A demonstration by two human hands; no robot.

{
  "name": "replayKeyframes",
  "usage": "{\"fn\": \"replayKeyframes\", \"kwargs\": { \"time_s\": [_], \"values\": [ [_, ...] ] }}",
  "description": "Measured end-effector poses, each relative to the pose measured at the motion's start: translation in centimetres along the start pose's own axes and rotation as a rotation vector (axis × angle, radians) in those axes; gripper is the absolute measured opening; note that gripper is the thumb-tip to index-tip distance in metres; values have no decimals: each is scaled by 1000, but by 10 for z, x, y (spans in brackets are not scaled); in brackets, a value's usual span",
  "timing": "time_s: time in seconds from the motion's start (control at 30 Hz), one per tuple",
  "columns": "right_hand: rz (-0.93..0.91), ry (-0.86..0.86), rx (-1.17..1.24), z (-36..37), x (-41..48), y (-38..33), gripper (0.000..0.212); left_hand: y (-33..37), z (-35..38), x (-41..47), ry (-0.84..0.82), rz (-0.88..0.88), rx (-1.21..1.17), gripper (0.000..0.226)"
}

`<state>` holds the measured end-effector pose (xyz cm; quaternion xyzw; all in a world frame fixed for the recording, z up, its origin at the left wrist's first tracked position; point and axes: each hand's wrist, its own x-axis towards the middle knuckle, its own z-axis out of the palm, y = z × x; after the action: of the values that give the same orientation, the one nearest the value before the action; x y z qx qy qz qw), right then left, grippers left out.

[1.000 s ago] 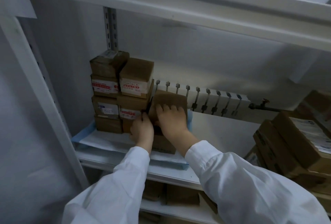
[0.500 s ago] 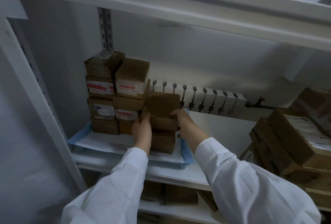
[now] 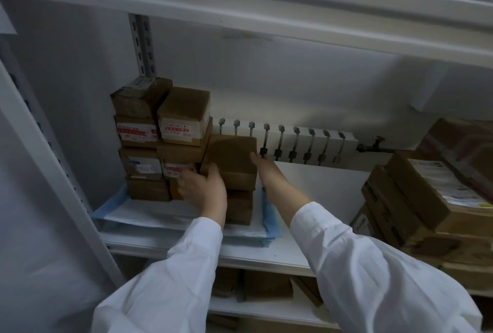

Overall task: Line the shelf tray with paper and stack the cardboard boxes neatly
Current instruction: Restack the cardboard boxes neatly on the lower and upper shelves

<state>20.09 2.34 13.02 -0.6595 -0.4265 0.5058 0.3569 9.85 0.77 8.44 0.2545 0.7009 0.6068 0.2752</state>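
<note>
Cardboard box [image 3: 230, 156] sat between the two grips, resting on a lower box [image 3: 238, 207] directly beneath them, with the stacked boxes [image 3: 160, 146] just on the outer side of the left grip [image 3: 202, 186]. The left grip held the box's near left corner, thumb on the front and fingers tucked into the seam against the stack. The right grip [image 3: 266, 172] lay flat with straight fingers pressing the box's right side and wrapped around nothing. Below both grips the paper [image 3: 149, 215] covered the blue-edged shelf tray [image 3: 269, 212], and the placed boxes stood on it. The step in hand looked like squaring this box into its column. To do it well, the right grip needed to push sideways toward the left grip until the seam closed, while the left fingers slipped out before being pinched. The front face then wanted a nudge flush with the box beneath. More boxes [image 3: 426, 199] waited well beyond the right grip.
</note>
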Motion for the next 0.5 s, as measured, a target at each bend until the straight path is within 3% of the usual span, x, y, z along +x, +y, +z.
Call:
{"fn": "replayKeyframes", "kwargs": {
  "time_s": [0.1, 0.23, 0.37, 0.5],
  "values": [
    [-84, 58, -36, -12, -3, -3, 59, 14, 3, -20, 52, 181, -114, 45],
    [-204, 126, -56, -41, -15, -4, 53, 33, 15, -50, -28, 341, -247, 36],
    [-376, 219, -140, -76, -35, 0, 46, 54, 33, -83, -281, 243, -308, 23],
    [-492, 334, -390, -122, -58, 7, 45, 62, 65, -119, -549, 121, -162, 24]
  ]
}}
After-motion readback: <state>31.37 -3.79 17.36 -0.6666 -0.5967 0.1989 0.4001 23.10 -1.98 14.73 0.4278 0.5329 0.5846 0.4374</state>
